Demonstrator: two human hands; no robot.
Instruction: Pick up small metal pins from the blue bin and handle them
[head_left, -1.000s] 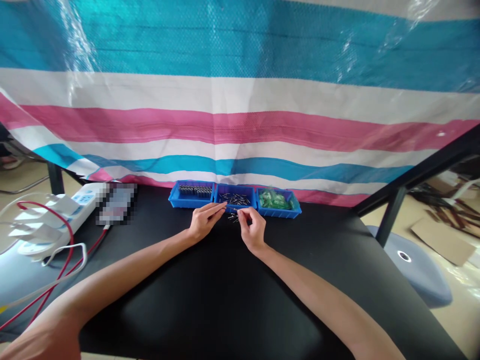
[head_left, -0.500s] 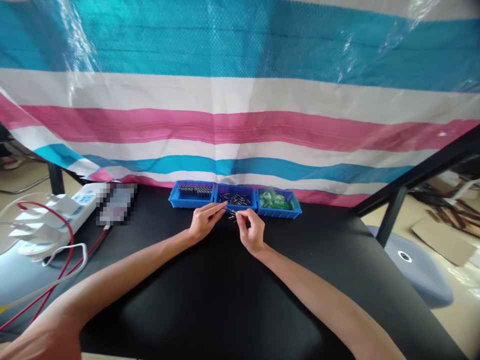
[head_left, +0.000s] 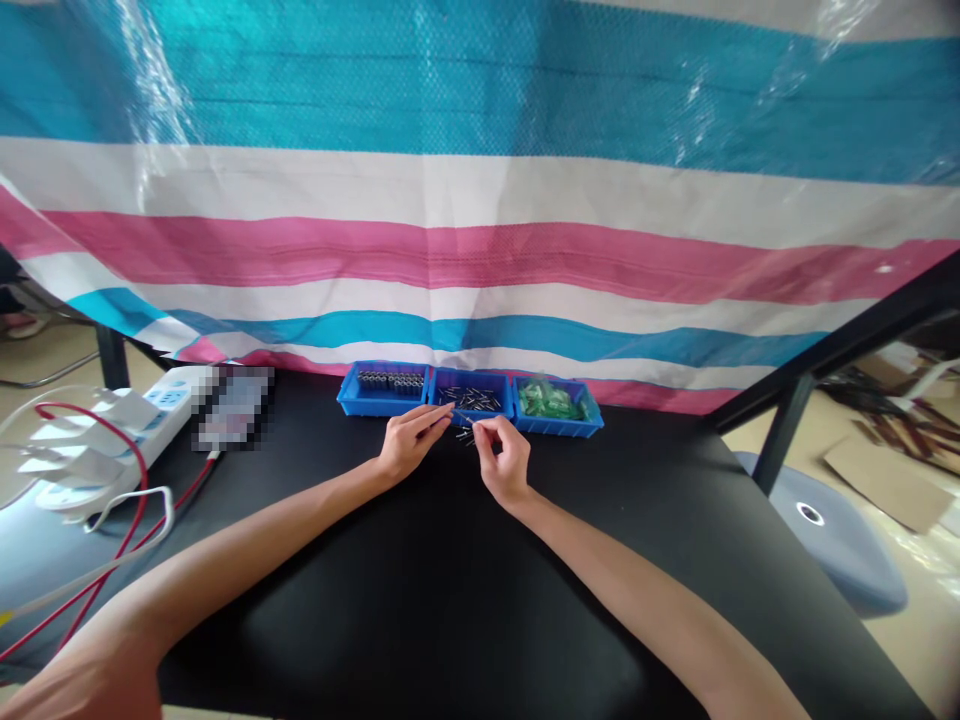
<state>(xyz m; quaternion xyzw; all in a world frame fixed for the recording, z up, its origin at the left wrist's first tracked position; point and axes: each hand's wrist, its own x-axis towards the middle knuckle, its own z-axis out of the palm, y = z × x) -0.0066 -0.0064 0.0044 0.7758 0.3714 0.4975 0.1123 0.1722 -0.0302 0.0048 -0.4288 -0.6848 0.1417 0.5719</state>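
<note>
My left hand [head_left: 409,440] is at the front edge of the middle blue bin [head_left: 470,416], fingers straight and pressed together with the thumb below; whatever lies at its fingertips is too small to make out. Just right of it, my right hand [head_left: 504,460] pinches thumb and forefinger together over something tiny, hidden by the fingers. Several small metal pins [head_left: 465,437] lie on the black table between the two hands. Inside the middle bin are more loose, thin metal pins [head_left: 480,398].
The left blue bin [head_left: 379,405] holds rows of dark cylinders [head_left: 390,382]; the right blue bin [head_left: 559,426] has green pieces [head_left: 551,400]. A power strip [head_left: 165,410] with plugs and cables occupies the table's left side. Behind hangs a striped sheet [head_left: 427,250]; a grey stool [head_left: 832,545] stands right.
Both hands keep nearly the same place. The small metal pins between them look slightly shifted, and the bright glint beside my right fingertips is gone.
</note>
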